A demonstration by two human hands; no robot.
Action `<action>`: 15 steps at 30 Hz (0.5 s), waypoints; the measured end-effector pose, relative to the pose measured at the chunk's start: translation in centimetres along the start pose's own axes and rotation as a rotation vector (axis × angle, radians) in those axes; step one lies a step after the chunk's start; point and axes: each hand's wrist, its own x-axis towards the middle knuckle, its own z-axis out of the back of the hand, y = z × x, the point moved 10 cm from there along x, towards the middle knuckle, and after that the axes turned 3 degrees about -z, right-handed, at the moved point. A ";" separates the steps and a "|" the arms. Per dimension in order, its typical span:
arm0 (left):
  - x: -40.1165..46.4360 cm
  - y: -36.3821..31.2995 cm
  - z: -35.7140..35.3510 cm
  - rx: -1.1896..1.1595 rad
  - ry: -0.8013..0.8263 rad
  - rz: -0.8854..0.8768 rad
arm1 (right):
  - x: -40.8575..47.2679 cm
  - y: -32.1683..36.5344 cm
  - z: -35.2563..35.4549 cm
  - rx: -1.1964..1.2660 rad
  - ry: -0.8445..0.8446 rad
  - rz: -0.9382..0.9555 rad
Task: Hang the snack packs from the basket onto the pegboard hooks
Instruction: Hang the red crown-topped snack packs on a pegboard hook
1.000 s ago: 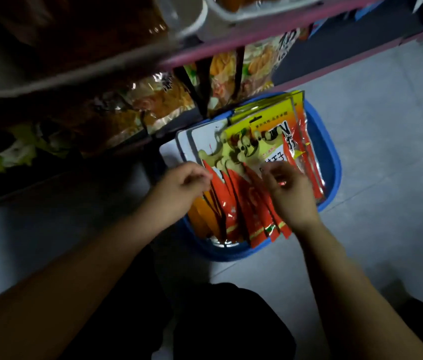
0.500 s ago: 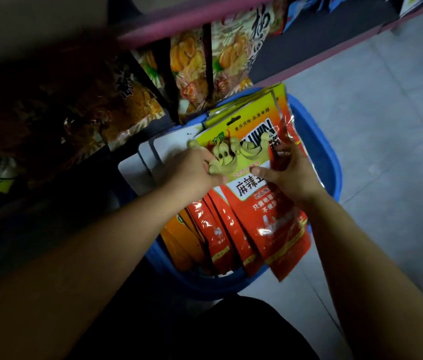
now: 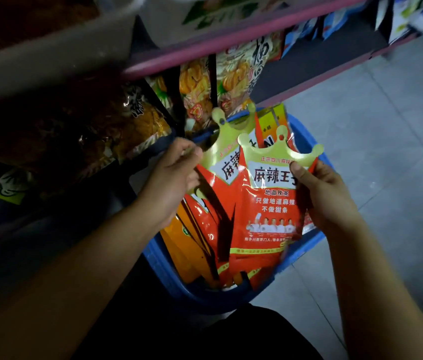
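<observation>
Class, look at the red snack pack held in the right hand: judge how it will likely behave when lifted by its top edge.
The red snack pack is probably floppy: its thin film bends between the right hand and the basket. Its glossy surface shows glare, so it may be slippery. It looks flat, so likely light.

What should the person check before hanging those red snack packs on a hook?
1. Right hand has a firm hold on the front red pack: ok, thumb pinches its upper edge.
2. Left hand holds the second red pack: ok.
3. Packs lifted out of the blue basket: not ok, their lower ends are still inside.
4. Hanging hole in the front pack's yellow crown top is open: ok, the hole shows.
5. A free hook is within reach: cannot tell, no empty hook is visible.
</observation>
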 end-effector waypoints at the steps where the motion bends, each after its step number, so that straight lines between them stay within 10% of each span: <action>1: -0.4 -0.5 0.3 -0.098 -0.056 0.004 | -0.4 1.1 -1.0 0.043 0.030 0.024; 6: -2.9 -6.8 2.8 -0.417 -0.268 -0.154 | -3.9 8.3 -7.7 0.057 0.261 0.183; 15: -17.0 -19.5 11.9 -0.123 -0.537 -0.599 | -13.6 20.1 -24.7 -0.013 0.752 0.508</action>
